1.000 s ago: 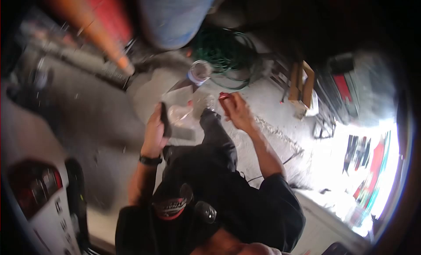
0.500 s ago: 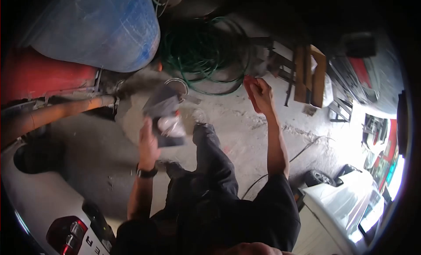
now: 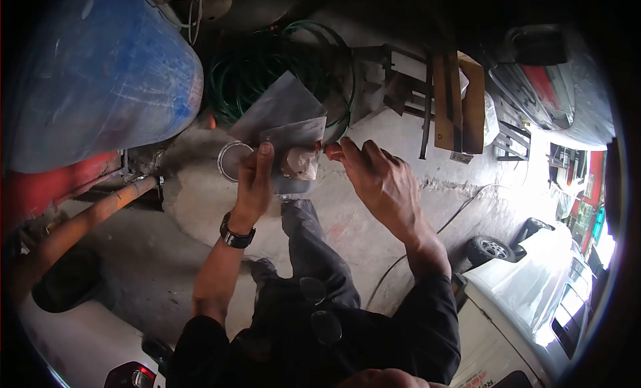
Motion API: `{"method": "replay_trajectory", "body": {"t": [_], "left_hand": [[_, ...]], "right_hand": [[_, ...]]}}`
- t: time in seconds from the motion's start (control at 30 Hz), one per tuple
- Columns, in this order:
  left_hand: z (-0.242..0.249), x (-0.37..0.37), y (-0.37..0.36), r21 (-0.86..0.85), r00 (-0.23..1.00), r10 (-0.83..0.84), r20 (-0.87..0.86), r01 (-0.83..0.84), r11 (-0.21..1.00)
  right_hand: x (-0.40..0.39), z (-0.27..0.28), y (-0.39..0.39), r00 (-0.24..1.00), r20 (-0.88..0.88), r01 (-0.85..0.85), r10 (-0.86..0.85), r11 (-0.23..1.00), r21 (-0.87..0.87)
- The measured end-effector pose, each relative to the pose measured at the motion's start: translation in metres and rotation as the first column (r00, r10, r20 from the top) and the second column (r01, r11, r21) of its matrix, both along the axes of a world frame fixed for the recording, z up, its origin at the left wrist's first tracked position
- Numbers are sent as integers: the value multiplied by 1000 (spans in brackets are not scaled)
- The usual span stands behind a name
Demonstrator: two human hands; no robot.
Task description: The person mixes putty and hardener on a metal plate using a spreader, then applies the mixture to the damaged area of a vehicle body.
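Note:
My left hand (image 3: pixel 254 181), with a watch on the wrist, is closed on the edge of a grey flat board (image 3: pixel 280 101), thumb on top. A pale, putty-like lump (image 3: pixel 302 162) sits on the board's near part. Just beyond the lump lies a smaller grey plate (image 3: pixel 292 129) with a straight edge. My right hand (image 3: pixel 377 174) is at the board's right side, fingers pinched on a small red piece (image 3: pixel 333 151), mostly hidden by the fingers. A round open tin (image 3: pixel 234 159) shows on the floor beside my left hand.
A coiled green hose (image 3: pixel 247 71) lies ahead on the floor. At left are a big blue drum (image 3: pixel 127 74) and an orange pipe (image 3: pixel 100 218). A cardboard box (image 3: pixel 471 104) and dark metal frames stand right. A white vehicle (image 3: pixel 514 288) is at lower right.
My right hand has come in from the right to the board, bringing the red piece. My left hand has moved the board forward and to the right. The view has shifted.

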State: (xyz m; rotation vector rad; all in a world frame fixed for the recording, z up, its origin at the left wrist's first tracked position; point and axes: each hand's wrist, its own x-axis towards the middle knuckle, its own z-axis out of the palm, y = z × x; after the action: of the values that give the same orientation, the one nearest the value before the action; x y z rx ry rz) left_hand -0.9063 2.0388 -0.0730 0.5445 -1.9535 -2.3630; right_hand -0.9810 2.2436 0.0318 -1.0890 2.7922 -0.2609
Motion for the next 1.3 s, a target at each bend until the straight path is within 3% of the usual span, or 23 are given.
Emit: {"method": "replay_trajectory", "body": {"t": [0.3, 0.37, 0.4, 0.47, 0.5, 0.6, 0.63, 0.67, 0.7, 0.73, 0.83, 0.9, 0.97, 1.03, 1.07, 1.1, 1.17, 1.27, 1.3], "left_hand": [[6, -21, 3, 7, 995, -65, -78, 66, 998], [-5, -21, 0, -157, 992, -79, -98, 63, 986], [-24, -17, -3, -324, 988, -99, -121, 55, 945], [-44, -13, -8, -393, 999, -46, -26, 32, 919], [-47, -14, -8, -302, 995, 21, 94, 8, 953], [-67, -10, -7, 87, 967, 172, 189, -191, 978], [-73, -10, -7, 241, 959, 211, 186, -253, 937], [-63, -15, -13, 582, 988, 75, 134, -140, 801], [-64, -13, -15, 650, 987, 97, 125, -156, 744], [-63, -9, -20, 660, 988, 91, 122, -149, 736], [-75, 20, -40, 681, 980, 128, 155, -200, 704], [-101, 57, -64, 593, 953, 159, 258, -286, 753], [-90, 69, -65, 520, 916, 194, 351, -363, 773], [-115, 119, -81, 537, 890, 219, 400, -421, 731], [-124, 135, -86, 545, 876, 233, 422, -451, 706], [-111, 134, -77, 537, 837, 300, 457, -529, 657], [-105, 145, -72, 472, 764, 393, 511, -632, 615], [-111, 182, -72, 523, 756, 441, 485, -654, 547], [-100, 182, -69, 502, 755, 439, 488, -654, 566]], "right_hand": [[-11, -11, -1, 999, -34, -11, 13, 997, 73], [-14, -17, -1, 999, -38, -9, 13, 995, 99], [-15, -19, -1, 999, -40, -8, 13, 994, 110], [-19, -23, 3, 999, -20, 39, -37, 994, 98], [-22, -27, 7, 998, -13, 64, -63, 994, 93], [-51, -69, 41, 969, 71, 235, -238, 971, 53], [-69, -92, 57, 954, 104, 293, -281, 947, -133], [-90, -122, 77, 939, 139, 343, -314, 886, -313], [-116, -168, 109, 878, 151, 477, -454, 855, -203], [-138, -213, 140, 800, 150, 597, -581, 797, -95], [-185, -296, 182, 588, 170, 781, -791, 501, -373], [-211, -332, 199, 546, 155, 815, -823, 480, -325], [-233, -346, 201, 534, 174, 823, -827, 462, -330], [-246, -348, 196, 558, 228, 807, -798, 457, -375], [-258, -378, 215, 667, 48, 678, -743, 580, -452], [-261, -376, 216, 606, 52, 770, -794, 569, -288], [-258, -362, 212, 647, 231, 763, -727, 611, -213], [-241, -355, 192, 530, -97, 823, -843, 538, -184], [-229, -357, 191, 579, -117, 767, -807, 588, -256]]}}
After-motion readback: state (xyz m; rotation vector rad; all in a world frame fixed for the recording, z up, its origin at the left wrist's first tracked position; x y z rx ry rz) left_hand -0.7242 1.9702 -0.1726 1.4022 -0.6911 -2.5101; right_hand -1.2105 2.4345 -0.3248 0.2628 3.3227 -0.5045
